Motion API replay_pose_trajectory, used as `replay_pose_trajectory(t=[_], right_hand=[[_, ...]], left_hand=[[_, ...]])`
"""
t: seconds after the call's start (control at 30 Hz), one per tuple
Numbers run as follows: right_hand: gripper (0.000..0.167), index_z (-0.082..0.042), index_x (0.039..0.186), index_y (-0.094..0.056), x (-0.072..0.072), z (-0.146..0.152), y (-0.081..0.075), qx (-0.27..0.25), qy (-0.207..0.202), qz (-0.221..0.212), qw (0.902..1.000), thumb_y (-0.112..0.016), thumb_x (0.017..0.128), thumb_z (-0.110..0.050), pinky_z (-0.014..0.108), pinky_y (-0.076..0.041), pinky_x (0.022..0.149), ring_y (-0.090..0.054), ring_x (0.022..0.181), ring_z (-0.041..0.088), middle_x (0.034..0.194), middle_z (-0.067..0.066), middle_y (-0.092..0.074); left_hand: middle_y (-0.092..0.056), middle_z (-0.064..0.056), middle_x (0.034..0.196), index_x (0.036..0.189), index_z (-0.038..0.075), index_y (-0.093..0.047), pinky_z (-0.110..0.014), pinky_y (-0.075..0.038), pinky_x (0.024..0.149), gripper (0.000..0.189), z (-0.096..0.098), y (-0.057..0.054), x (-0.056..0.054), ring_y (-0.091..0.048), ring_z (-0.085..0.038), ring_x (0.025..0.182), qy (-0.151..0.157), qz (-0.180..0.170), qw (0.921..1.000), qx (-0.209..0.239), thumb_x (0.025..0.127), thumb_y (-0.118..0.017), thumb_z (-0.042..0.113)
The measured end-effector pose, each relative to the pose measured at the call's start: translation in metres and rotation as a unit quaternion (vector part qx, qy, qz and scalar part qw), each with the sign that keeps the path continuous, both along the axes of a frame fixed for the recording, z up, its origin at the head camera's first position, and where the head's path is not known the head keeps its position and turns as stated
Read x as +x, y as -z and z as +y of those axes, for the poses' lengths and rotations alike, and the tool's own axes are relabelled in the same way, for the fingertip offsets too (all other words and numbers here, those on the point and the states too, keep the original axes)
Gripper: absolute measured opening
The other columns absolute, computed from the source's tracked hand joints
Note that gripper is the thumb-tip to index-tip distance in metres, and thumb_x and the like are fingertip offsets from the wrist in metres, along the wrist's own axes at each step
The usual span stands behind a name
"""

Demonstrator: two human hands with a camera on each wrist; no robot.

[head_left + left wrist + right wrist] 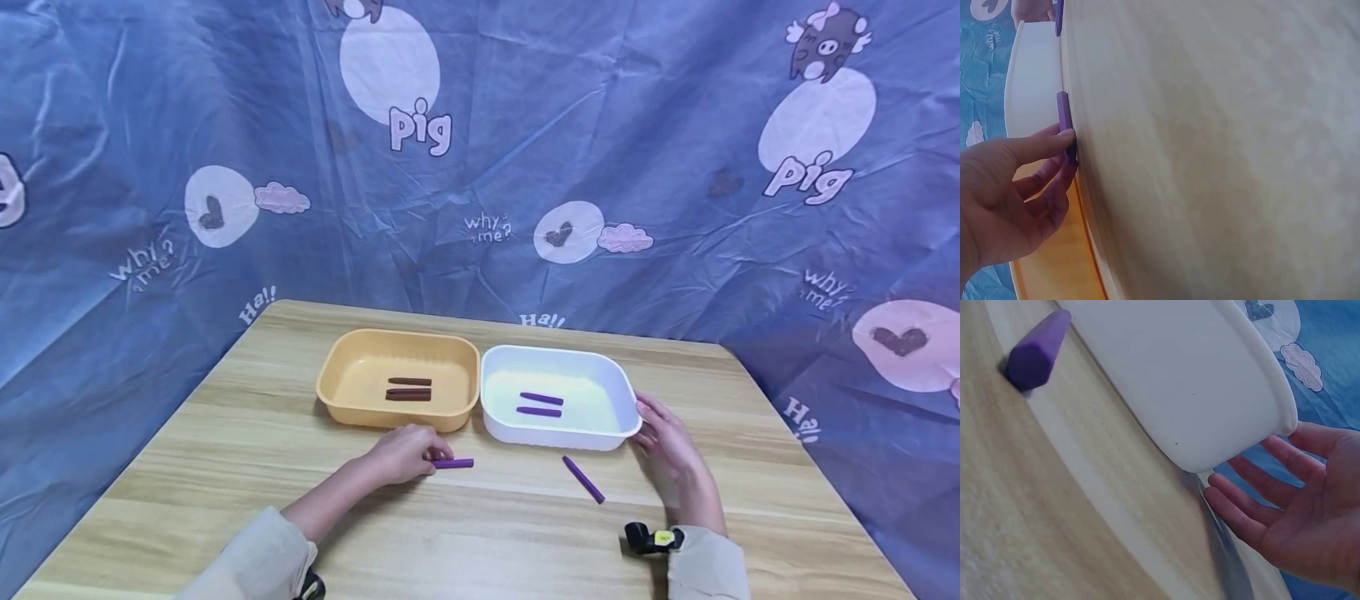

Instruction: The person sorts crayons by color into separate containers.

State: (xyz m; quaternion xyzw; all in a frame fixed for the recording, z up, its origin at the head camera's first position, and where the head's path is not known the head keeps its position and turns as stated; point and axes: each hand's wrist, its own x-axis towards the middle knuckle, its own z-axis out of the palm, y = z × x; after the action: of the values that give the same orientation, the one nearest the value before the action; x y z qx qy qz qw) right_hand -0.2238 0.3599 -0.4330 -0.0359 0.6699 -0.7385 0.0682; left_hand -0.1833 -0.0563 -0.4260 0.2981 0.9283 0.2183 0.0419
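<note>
My left hand (411, 454) pinches a purple crayon (1065, 111) between thumb and fingers, in front of the two bins. Its free end points right in the head view. At the right end of the white bin (555, 435), my right hand (670, 437) rests its fingers against the outer wall, the fingers loosely extended in the right wrist view. Inside that bin lie two purple crayons (540, 412). Another purple crayon (1038, 353) lies slanted on the table in front of it. The orange bin (397, 417) on the left holds several brown crayons (409, 382).
Both bins stand side by side, nearly touching, on a wood-grain table (480, 533). A blue printed cloth (480, 167) hangs behind and around the table. Each wrist wears a black strap, the right one (651, 538) with a yellow label.
</note>
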Motion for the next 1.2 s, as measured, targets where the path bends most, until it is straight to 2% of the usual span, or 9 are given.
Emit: replay_pose_trajectory(t=[0.27,0.47,0.7,0.87,1.1,1.2], right_hand=[[0.058,0.009,0.141,-0.017,-0.001,-0.001,-0.017,0.112,0.011,-0.016,0.9936,-0.041,0.099,-0.024,0.023,-0.048,0.080,-0.057,0.091,0.004,0.104,-0.006,-0.056],[0.057,0.010,0.140,-0.020,-0.003,0.001,-0.020,0.154,0.004,-0.022,0.9879,-0.041,0.099,-0.024,0.025,-0.048,0.079,-0.057,0.088,0.004,0.103,-0.001,-0.058],[0.057,0.012,0.138,-0.022,-0.004,0.002,-0.022,0.180,0.000,-0.021,0.9835,-0.043,0.098,-0.023,0.029,-0.049,0.079,-0.057,0.086,0.005,0.101,0.001,-0.059],[0.058,0.011,0.139,-0.024,-0.005,0.002,-0.022,0.190,-0.002,-0.026,0.9815,-0.043,0.098,-0.026,0.030,-0.049,0.080,-0.057,0.088,0.006,0.106,0.003,-0.059],[0.061,0.012,0.138,-0.022,-0.002,0.002,-0.023,0.183,-0.002,-0.034,0.9824,-0.045,0.098,-0.028,0.030,-0.049,0.080,-0.057,0.088,0.008,0.104,0.001,-0.059],[0.066,0.013,0.137,-0.025,-0.003,0.005,-0.019,0.166,-0.014,-0.022,0.9858,-0.049,0.095,-0.032,0.028,-0.050,0.078,-0.058,0.087,0.008,0.100,0.000,-0.060]], left_hand=[[-0.061,0.007,0.083,0.093,0.018,-0.073,-0.027,-0.046,0.068,0.026,0.001,-0.002,0.001,-0.056,-0.011,0.077,0.007,0.014,0.9999,-0.006,0.072,-0.074,0.004],[-0.060,0.007,0.083,0.094,0.018,-0.073,-0.027,-0.046,0.067,0.025,0.004,-0.005,0.002,-0.056,-0.010,0.076,0.016,0.019,0.9997,-0.005,0.073,-0.073,0.004],[-0.063,0.005,0.088,0.095,0.019,-0.073,-0.027,-0.047,0.068,0.026,0.011,-0.013,0.001,-0.058,-0.012,0.079,0.017,0.028,0.9995,0.000,0.074,-0.071,0.003],[-0.062,0.006,0.088,0.094,0.022,-0.073,-0.025,-0.044,0.063,0.024,0.016,-0.022,0.001,-0.055,-0.008,0.076,0.016,0.028,0.9995,0.002,0.076,-0.071,0.007],[-0.059,0.010,0.084,0.097,0.023,-0.073,-0.023,-0.040,0.056,0.028,0.024,-0.034,0.003,-0.049,-0.006,0.070,0.017,0.011,0.9998,-0.004,0.075,-0.071,0.006],[-0.056,0.011,0.080,0.098,0.024,-0.073,-0.023,-0.039,0.054,0.033,0.029,-0.039,0.004,-0.047,-0.007,0.067,0.015,0.007,0.9998,-0.006,0.073,-0.069,0.003]])
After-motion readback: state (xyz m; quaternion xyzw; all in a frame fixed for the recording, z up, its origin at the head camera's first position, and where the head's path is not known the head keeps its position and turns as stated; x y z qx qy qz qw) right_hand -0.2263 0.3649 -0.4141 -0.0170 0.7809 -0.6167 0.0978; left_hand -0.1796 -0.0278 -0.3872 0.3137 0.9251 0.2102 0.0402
